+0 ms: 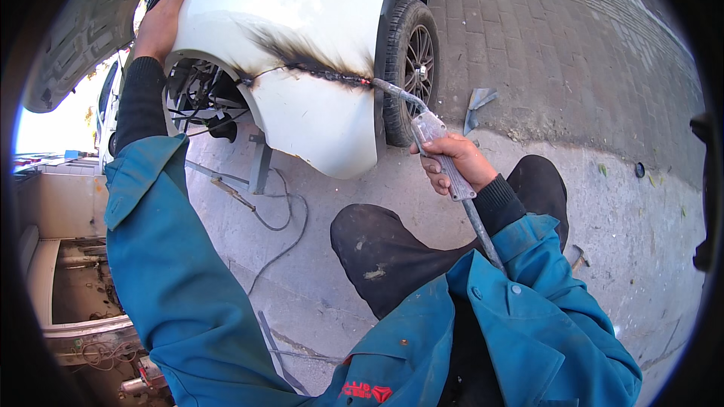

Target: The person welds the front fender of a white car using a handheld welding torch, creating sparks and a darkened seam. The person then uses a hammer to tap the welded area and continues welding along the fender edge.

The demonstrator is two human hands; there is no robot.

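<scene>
Left hand (pixel 157 30): laid on the upper-left edge of a white painted, curved car body panel (pixel 309 117); how tightly this grip is closed, cannot tell. Right hand (pixel 469 160): grip closed around the flat riveted handle of a long grey metal hand tool (pixel 429 128) with a bent round tube, whose tip is at the panel's right edge, near a black rubber tyre (pixel 395 68). A small red glow (pixel 365 81) shows at the tip, at the right end of a black scorched band (pixel 313 68) that reaches the panel's wheel-arch edge. Handling, judged: tool stiff, fairly weighty, likely nose-heavy; best held by the flat handle, well back from the probably hot tip. Panel likely thin sheet, springy, slick where paint is whole, possibly hot and sharp along the band; safest hold at the upper-left edge, well apart from the scorching. On the grey concrete floor (pixel 626 203): looped dark cable (pixel 307 215) near the panel's lower edge; small hammer (pixel 579 258) at right; bent grey metal scrap (pixel 477 109) by the paving edge.
</scene>
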